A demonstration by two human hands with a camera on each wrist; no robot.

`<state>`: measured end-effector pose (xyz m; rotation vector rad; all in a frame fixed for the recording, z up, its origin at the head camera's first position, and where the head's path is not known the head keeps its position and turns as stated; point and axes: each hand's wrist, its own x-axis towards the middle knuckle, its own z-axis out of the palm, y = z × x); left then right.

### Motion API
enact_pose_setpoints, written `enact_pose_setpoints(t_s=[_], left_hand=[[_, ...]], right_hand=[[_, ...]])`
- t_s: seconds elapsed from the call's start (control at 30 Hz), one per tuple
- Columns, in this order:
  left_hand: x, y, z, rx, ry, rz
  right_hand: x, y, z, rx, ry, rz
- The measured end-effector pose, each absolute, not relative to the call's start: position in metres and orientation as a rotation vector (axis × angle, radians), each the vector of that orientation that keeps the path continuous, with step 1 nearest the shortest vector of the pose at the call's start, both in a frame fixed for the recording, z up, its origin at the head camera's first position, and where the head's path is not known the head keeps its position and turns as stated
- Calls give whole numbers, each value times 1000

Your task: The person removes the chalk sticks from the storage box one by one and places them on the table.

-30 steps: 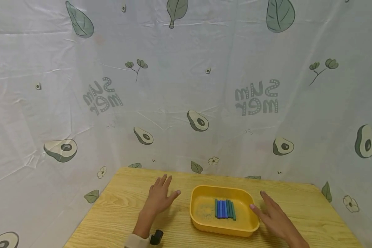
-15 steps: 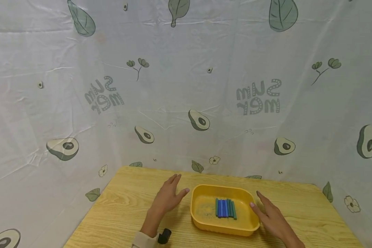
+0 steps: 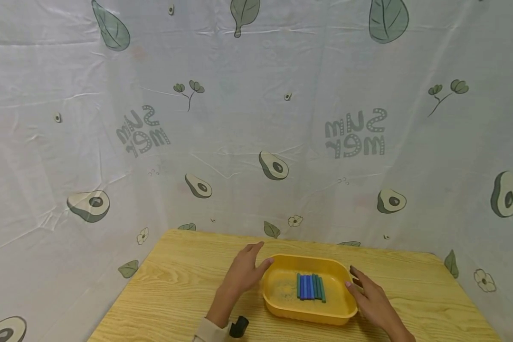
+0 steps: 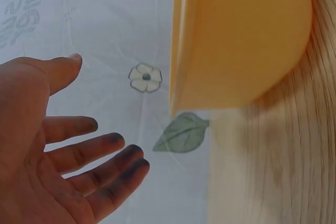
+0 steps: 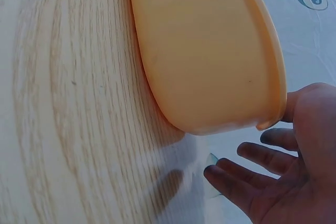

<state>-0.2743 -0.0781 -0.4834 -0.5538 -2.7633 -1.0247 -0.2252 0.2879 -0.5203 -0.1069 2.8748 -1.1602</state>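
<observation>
A yellow plastic tray [image 3: 309,316] stands on the wooden table, low in the head view. Inside lies a tidy row of several blue and green pastel-like sticks [image 3: 310,287], with dark dust on the tray floor left of them. My left hand [image 3: 242,270] is at the tray's left end, fingers spread and thumb at the rim in the head view; in the left wrist view the dark-smudged fingertips [image 4: 137,166] are apart from the wall. My right hand [image 3: 374,304] is at the right end, its thumb behind the rim and its other fingers extended outside, in the right wrist view.
The wooden table [image 3: 175,285] reaches back to a pale curtain [image 3: 239,118] printed with avocados, leaves and lettering, which surrounds it at the back and sides. A black band with a small block [image 3: 239,327] is on my left wrist.
My left hand has moved right, from apart from the tray up to its left rim. My right hand has shifted slightly left at the right rim. The tray and sticks stay put.
</observation>
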Motion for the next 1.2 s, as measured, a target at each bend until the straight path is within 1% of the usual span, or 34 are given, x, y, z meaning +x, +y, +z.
enact_pose_setpoints(t_s=[0.23, 0.47, 0.8, 1.2], left_hand=[[-275, -63, -481, -639, -2700, -1087], [-275, -49, -481, -640, -2700, -1158], [-279, -28, -487, -641, -2761, -1250], [-282, -12, -499, -665, -2829, -1309]], right_hand=[[-225, 286, -521, -41, 2867, -1220], [-225, 284, -522, 37, 2836, -1286], [-225, 284, -522, 67, 2769, -1398], [-227, 291, -526, 87, 2546, -1671]])
